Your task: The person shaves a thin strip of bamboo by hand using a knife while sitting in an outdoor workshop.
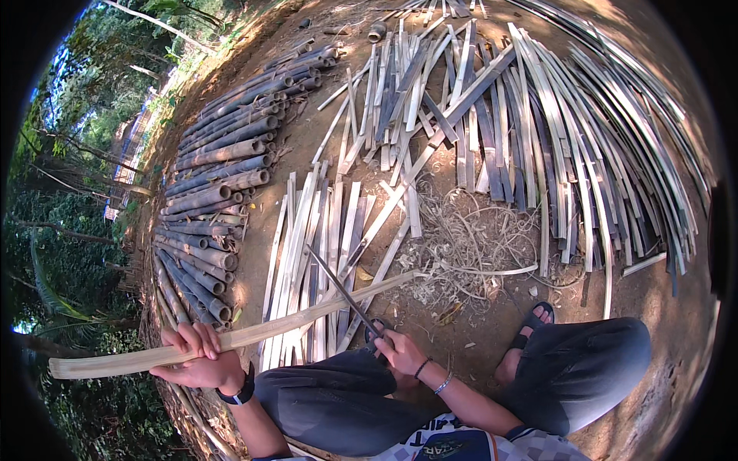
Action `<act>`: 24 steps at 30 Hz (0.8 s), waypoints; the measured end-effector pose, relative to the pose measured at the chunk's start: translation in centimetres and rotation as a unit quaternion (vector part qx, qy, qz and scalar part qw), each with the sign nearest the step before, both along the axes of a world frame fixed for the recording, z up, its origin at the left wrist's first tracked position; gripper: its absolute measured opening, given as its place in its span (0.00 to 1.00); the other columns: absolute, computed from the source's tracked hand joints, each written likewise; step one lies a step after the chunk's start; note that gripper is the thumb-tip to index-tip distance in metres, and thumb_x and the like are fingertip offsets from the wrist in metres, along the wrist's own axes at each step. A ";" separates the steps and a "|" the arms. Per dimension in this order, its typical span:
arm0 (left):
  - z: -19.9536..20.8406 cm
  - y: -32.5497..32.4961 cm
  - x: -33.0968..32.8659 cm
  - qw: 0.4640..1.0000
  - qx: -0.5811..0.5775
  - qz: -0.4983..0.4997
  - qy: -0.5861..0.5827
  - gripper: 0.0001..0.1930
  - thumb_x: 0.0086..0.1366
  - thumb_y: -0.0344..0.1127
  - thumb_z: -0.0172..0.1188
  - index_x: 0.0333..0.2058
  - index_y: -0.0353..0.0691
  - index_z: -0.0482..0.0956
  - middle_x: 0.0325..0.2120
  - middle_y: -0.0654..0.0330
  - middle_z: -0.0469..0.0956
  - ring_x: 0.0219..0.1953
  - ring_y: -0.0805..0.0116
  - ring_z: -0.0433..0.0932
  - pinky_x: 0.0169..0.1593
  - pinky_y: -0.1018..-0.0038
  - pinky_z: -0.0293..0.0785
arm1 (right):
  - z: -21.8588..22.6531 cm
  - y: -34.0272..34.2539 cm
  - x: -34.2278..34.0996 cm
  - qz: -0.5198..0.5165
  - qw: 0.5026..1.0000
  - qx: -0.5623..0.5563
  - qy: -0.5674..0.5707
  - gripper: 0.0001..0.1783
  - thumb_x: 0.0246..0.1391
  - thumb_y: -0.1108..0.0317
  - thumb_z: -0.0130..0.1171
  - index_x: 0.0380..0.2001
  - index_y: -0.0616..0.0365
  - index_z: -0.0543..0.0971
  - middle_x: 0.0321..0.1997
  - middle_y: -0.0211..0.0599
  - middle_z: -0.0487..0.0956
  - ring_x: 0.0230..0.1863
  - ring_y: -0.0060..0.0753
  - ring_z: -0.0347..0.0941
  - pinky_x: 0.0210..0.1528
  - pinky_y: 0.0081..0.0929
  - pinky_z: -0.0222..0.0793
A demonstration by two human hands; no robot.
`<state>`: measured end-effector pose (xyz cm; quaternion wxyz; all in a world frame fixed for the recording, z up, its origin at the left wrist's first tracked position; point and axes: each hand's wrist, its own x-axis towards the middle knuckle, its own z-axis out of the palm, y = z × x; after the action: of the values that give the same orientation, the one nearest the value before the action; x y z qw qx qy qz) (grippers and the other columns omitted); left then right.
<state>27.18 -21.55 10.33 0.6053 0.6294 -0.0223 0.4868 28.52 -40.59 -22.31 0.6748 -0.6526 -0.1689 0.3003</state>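
A long, pale split bamboo strip (269, 329) runs slantwise in front of me, its wide end at the far left and its thin end near the shavings. My left hand (201, 367), with a dark band at the wrist, is closed around the strip near the wide end. In my right hand (403, 353) is the handle of a long, narrow-bladed knife (335, 281), which points up and to the left. The blade crosses the strip right of its middle; whether it cuts into the strip I cannot tell. My right fingers hide most of the handle.
Whole bamboo poles (223, 192) lie stacked at the left. Split strips lie close by (288, 269), with larger piles of strips (569, 138) farther off and to the right. Curly shavings (477, 246) cover the ground ahead. My sandalled foot (530, 326) rests nearby.
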 end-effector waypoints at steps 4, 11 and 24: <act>0.2 -0.6 1.5 0.999 -0.011 -0.031 -0.004 0.31 0.66 0.69 0.27 0.22 0.47 0.56 0.11 0.68 0.56 0.09 0.80 0.55 0.12 0.85 0.53 | -7.7 -2.8 0.3 -0.091 0.961 -0.200 0.165 0.33 0.58 0.42 0.50 0.22 0.68 0.74 0.12 0.40 0.72 0.14 0.35 0.71 0.19 0.34 0.67; 0.2 0.0 0.8 1.000 -0.004 -0.017 0.008 0.31 0.66 0.70 0.27 0.22 0.47 0.55 0.11 0.68 0.56 0.09 0.81 0.54 0.12 0.87 0.53 | -4.6 -0.7 0.0 -0.090 0.932 -0.179 0.301 0.34 0.59 0.38 0.46 0.18 0.62 0.69 0.10 0.33 0.67 0.10 0.29 0.66 0.12 0.31 0.61; 1.1 0.1 4.5 0.998 -0.050 0.024 0.013 0.33 0.63 0.73 0.29 0.21 0.47 0.54 0.09 0.69 0.52 0.09 0.79 0.49 0.12 0.83 0.47 | -6.9 -1.9 1.7 -0.089 0.900 -0.210 0.372 0.31 0.61 0.38 0.41 0.19 0.55 0.66 0.11 0.30 0.65 0.09 0.27 0.62 0.11 0.28 0.59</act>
<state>31.67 -21.43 11.43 0.6242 0.6049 0.0251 0.4938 30.19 -42.46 -29.23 0.5601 -0.6322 0.2197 0.4883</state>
